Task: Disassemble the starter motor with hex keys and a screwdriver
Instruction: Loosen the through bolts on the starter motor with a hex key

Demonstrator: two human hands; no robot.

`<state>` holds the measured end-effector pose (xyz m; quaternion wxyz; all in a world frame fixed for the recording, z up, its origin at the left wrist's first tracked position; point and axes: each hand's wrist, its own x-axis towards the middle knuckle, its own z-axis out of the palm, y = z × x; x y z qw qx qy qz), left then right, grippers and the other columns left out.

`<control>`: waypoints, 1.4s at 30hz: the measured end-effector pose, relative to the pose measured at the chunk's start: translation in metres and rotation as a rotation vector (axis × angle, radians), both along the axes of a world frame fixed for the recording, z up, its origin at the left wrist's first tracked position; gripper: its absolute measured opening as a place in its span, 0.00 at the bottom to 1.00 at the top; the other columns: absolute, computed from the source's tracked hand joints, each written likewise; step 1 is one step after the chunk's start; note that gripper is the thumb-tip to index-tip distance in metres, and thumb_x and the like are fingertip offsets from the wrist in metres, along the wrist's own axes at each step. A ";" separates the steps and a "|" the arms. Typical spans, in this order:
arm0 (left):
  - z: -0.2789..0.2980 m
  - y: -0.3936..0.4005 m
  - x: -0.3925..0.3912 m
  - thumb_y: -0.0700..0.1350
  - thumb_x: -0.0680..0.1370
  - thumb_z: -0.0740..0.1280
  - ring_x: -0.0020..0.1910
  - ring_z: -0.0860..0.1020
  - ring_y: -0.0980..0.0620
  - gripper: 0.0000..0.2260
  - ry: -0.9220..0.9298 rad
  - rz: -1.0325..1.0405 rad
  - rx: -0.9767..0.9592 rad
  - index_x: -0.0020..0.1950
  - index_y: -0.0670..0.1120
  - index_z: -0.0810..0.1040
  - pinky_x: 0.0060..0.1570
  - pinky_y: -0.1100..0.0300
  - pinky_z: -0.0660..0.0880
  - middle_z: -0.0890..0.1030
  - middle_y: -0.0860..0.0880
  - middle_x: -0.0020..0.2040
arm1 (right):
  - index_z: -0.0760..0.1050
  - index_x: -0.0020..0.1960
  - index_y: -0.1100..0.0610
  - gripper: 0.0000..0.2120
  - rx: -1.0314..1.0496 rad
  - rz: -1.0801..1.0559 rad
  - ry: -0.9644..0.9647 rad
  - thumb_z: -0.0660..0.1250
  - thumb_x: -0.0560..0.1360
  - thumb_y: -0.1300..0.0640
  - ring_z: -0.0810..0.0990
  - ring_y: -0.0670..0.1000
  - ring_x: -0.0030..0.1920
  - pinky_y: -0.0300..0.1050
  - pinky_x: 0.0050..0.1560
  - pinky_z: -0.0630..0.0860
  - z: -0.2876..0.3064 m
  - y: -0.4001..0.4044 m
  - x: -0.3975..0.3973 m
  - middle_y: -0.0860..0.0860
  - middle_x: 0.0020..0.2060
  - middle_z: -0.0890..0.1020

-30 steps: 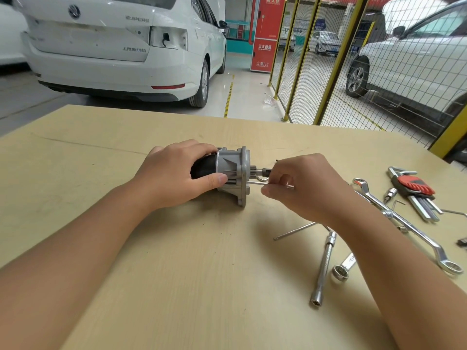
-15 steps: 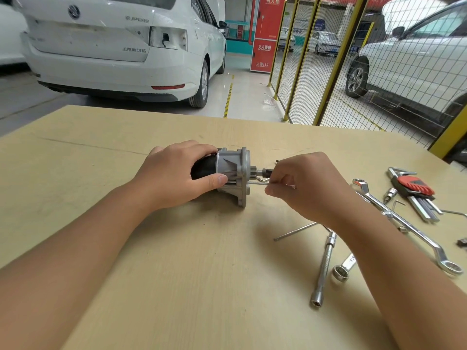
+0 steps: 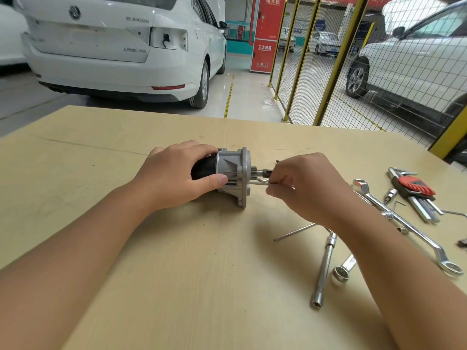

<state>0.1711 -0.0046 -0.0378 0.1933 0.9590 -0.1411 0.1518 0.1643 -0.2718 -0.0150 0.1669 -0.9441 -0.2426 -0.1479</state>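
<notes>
The starter motor (image 3: 233, 174) lies on its side in the middle of the wooden table (image 3: 177, 286), its grey flange and shaft pointing right. My left hand (image 3: 174, 175) grips its black body, thumb against the grey housing. My right hand (image 3: 307, 184) pinches a thin silver hex key (image 3: 259, 182) whose tip meets the flange face just below the shaft. Most of the key's length is hidden inside my fingers.
Tools lie to the right: a hex key set with a red holder (image 3: 417, 192), a long double ring spanner (image 3: 409, 224), a socket extension (image 3: 324, 267), a small spanner (image 3: 343, 270) and a thin rod (image 3: 294, 232). Cars and a yellow mesh fence (image 3: 328, 59) stand beyond the far edge.
My right hand has shifted slightly up and toward the flange with the hex key. The left hand and the motor have stayed put.
</notes>
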 end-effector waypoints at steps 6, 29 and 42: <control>0.000 0.000 0.000 0.77 0.69 0.54 0.61 0.76 0.54 0.35 0.003 0.002 0.007 0.71 0.61 0.73 0.63 0.44 0.71 0.78 0.61 0.64 | 0.81 0.40 0.47 0.06 0.032 0.008 0.010 0.76 0.72 0.50 0.78 0.50 0.40 0.52 0.45 0.78 0.001 -0.001 0.000 0.40 0.32 0.79; -0.001 0.000 0.001 0.77 0.70 0.55 0.59 0.76 0.55 0.35 -0.005 0.004 0.004 0.71 0.61 0.73 0.63 0.45 0.71 0.78 0.61 0.61 | 0.81 0.46 0.47 0.07 -0.028 0.042 0.005 0.69 0.77 0.45 0.78 0.52 0.44 0.53 0.50 0.77 -0.001 -0.002 0.001 0.40 0.36 0.78; -0.001 0.000 0.001 0.77 0.70 0.55 0.60 0.76 0.55 0.35 -0.004 0.002 0.000 0.71 0.61 0.73 0.63 0.44 0.71 0.78 0.61 0.62 | 0.81 0.40 0.47 0.06 -0.029 -0.017 -0.072 0.76 0.72 0.48 0.78 0.53 0.44 0.54 0.51 0.75 -0.002 0.003 -0.001 0.40 0.33 0.75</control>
